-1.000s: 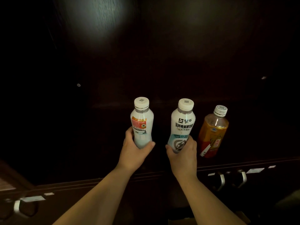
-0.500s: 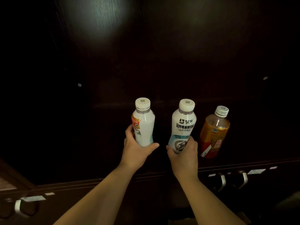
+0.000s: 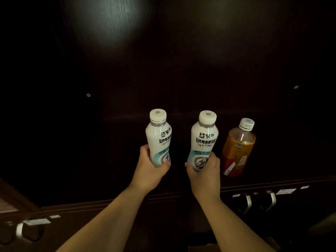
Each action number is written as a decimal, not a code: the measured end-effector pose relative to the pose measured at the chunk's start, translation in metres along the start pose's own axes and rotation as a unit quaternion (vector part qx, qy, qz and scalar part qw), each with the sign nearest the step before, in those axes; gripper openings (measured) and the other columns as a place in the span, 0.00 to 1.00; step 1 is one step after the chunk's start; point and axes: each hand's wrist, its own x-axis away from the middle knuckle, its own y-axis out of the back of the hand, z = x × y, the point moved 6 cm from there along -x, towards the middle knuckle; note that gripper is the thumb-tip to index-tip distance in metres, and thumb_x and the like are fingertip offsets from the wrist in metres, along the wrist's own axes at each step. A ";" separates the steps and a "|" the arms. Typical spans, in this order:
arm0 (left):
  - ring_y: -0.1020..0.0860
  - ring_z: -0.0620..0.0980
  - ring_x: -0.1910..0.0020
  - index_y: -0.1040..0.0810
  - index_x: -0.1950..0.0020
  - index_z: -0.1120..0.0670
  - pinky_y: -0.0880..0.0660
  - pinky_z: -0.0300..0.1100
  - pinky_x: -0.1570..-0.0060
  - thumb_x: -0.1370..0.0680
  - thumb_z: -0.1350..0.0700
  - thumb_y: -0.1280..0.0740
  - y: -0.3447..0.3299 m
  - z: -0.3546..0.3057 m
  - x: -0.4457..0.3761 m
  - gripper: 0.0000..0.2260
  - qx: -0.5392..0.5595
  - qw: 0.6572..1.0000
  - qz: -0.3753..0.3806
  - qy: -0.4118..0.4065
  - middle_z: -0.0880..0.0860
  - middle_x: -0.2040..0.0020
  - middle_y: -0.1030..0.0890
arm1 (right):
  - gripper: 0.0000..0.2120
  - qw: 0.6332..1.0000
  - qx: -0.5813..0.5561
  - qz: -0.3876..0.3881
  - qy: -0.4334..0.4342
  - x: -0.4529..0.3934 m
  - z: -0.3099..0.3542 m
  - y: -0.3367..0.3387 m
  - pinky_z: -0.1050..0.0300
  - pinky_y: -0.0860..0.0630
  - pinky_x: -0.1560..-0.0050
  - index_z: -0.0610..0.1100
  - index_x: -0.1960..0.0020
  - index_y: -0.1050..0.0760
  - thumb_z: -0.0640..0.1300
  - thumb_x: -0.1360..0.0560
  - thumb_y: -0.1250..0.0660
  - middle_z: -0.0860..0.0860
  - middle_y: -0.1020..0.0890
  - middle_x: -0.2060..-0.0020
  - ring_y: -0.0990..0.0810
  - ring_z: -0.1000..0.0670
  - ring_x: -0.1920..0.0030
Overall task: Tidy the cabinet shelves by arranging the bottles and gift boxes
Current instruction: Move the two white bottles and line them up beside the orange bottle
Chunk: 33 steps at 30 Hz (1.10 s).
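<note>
Two white drink bottles with white caps stand upright side by side inside a dark cabinet. My left hand (image 3: pixel 150 168) grips the lower part of the left white bottle (image 3: pixel 158 137), whose black lettering faces me. My right hand (image 3: pixel 204 172) grips the lower part of the right white bottle (image 3: pixel 204 140), label also facing me. To the right stands an orange tea bottle (image 3: pixel 237 148) with a white cap and a red label, untouched by either hand.
The dark shelf front edge (image 3: pixel 272 182) runs below the bottles. Metal drawer handles (image 3: pixel 258 200) sit below at the right, another handle (image 3: pixel 23 230) at the lower left. The cabinet's back panel (image 3: pixel 181 70) is dark wood with a light reflection at top.
My left hand has turned the left white bottle, so the orange sticker side went out of view and the black lettering now faces me. The right bottle and tea bottle stayed put.
</note>
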 end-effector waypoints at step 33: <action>0.26 0.33 0.38 0.34 0.28 0.42 0.26 0.36 0.41 0.31 0.44 0.24 -0.031 -0.003 0.013 0.33 -0.056 0.991 0.109 -0.061 0.40 0.35 0.24 | 0.39 0.996 -0.047 0.081 0.014 0.010 -0.011 0.015 0.51 0.24 0.38 0.52 0.24 0.41 0.44 0.29 0.24 0.54 0.29 0.34 0.27 0.53 0.34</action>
